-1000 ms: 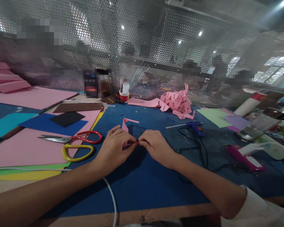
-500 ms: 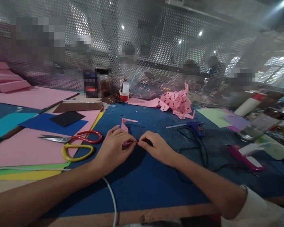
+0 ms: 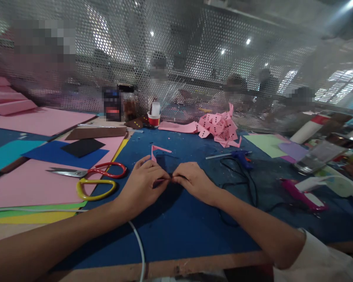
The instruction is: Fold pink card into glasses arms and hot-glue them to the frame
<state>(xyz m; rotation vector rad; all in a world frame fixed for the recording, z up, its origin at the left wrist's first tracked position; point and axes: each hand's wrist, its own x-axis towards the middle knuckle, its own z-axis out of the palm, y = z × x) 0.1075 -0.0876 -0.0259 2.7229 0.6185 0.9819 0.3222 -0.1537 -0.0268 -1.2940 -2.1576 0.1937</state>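
Note:
My left hand (image 3: 145,182) is closed on a folded pink paper strip (image 3: 159,181), part of which shows between thumb and fingers. Touching its fingertips, my right hand (image 3: 194,180) is pinched at the strip's end; what lies between these fingertips is too small to make out. Just behind my left hand, a thin bent pink paper piece (image 3: 161,149) rises above the blue mat (image 3: 170,231). Scissors (image 3: 101,170) with one red and one yellow handle lie left of my left hand. A pile of dotted pink folded papers (image 3: 219,127) sits farther back.
A blue glue gun (image 3: 242,158) with a black cord lies right of my hands, and a magenta tool (image 3: 304,196) farther right. Coloured sheets (image 3: 41,180) cover the left side. A red-and-white cup (image 3: 153,118) stands by the perforated metal screen (image 3: 170,35). A white cable (image 3: 139,243) crosses the front edge.
The fingers of my right hand have closed in more, narrowing the gap between thumb and forefinger. My left hand has barely moved.

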